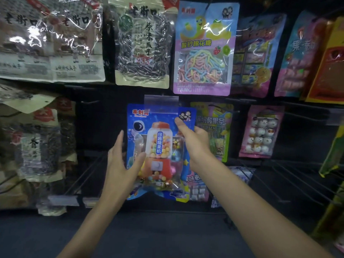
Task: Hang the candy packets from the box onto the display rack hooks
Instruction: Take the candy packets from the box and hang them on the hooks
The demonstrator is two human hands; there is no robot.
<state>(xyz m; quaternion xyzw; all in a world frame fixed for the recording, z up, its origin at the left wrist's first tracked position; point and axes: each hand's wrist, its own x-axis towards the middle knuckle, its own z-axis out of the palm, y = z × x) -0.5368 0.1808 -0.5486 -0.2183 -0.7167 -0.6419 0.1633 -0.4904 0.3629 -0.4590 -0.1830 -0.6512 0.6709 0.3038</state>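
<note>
Hanging step judged in hand: blue candy packet (160,142) sits between the hands, right hand (195,144) pinching its upper right edge, left hand (121,164) straight-fingered against its lower left, top behind the clear tag holder (161,101); hook seating unconfirmed, so next move calls for pushing home before release.

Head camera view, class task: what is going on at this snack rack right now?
A person holds a blue candy packet up against the display rack, its top behind a clear tag holder. The right hand pinches the packet's upper right edge; the left hand rests on its lower left side with fingers straight. Whether it sits on a hook cannot be seen. Other snack packets hang all around.
</note>
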